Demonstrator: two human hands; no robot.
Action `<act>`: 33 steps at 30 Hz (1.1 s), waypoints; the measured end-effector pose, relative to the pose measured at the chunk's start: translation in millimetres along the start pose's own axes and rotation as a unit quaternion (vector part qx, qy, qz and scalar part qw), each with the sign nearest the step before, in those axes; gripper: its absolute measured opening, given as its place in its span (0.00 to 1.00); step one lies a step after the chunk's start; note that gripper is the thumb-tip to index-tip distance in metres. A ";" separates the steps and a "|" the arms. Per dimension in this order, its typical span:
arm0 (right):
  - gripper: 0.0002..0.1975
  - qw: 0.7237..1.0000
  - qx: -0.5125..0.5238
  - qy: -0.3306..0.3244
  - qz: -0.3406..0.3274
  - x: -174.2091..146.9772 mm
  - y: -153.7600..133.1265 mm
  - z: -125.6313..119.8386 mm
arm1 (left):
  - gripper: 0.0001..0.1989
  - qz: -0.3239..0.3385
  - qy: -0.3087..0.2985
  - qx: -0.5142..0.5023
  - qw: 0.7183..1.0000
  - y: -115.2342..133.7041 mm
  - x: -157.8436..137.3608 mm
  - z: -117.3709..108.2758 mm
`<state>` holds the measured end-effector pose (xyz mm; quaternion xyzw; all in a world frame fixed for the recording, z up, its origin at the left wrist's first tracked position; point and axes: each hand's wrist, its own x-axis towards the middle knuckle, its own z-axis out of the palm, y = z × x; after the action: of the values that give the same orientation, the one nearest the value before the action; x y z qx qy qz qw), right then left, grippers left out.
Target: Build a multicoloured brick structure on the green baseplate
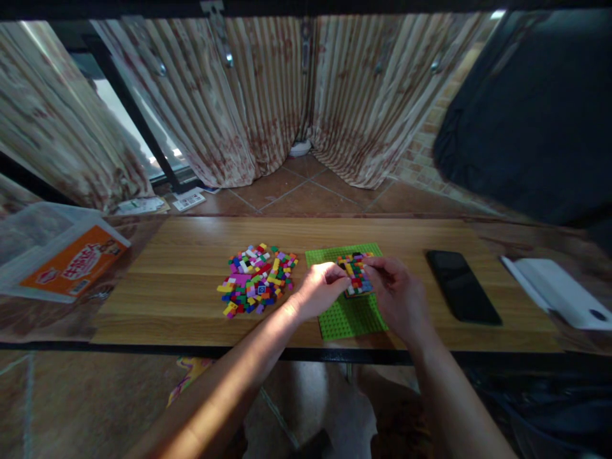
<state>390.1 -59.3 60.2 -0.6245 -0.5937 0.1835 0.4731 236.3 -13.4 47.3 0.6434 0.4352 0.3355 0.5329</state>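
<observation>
Nearest you, at the bottom of the frame, your left forearm (pixel 224 376) comes up from the lower left with a band of light along it, and your right forearm (pixel 459 389) comes up from the lower right. Both reach over the dark front edge of the wooden table (pixel 143 306). Your left hand (pixel 318 290), just right of the frame's centre, has its thumb and fingers bent in at the left side of the brick build (pixel 356 274); I cannot tell whether they are clamped on a piece. Your right hand (pixel 399 296) is at the build's right side, thumb and fingers curled toward it, and I cannot tell whether they grip it either. The build, a block of small mixed-colour bricks, lies on the green baseplate (pixel 351 322), between your hands. Left of centre is a loose brick pile (pixel 258 280), well apart from the plate. A black phone (pixel 461 285) lies right of your right hand, with a white object (pixel 567 290) near the right edge. At the left edge sits a clear plastic tub (pixel 43 223) with an orange label (pixel 74 261). Beyond the table come the tiled floor (pixel 306 185) and, across the top, striped curtains (pixel 268 95), with dark fabric (pixel 526 108) in the upper right
</observation>
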 end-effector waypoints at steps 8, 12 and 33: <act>0.10 0.997 -0.067 -0.019 -0.034 -4.4 -2.2 -11.1 | 0.05 0.004 0.001 0.035 0.999 -1.4 0.9 -0.7; 0.08 0.998 -0.045 -0.023 -0.044 -6.9 -0.4 -14.5 | 0.05 0.013 0.003 0.054 0.998 -4.6 1.4 -0.4; 0.10 0.981 -0.082 -0.126 -0.123 -11.8 2.4 -10.8 | 0.04 0.044 0.019 0.060 0.997 -10.6 -3.5 5.0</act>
<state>397.3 -73.8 59.6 -0.5551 -0.7339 0.1517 0.3608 237.2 -18.0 36.0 0.6862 0.4361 0.3440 0.4696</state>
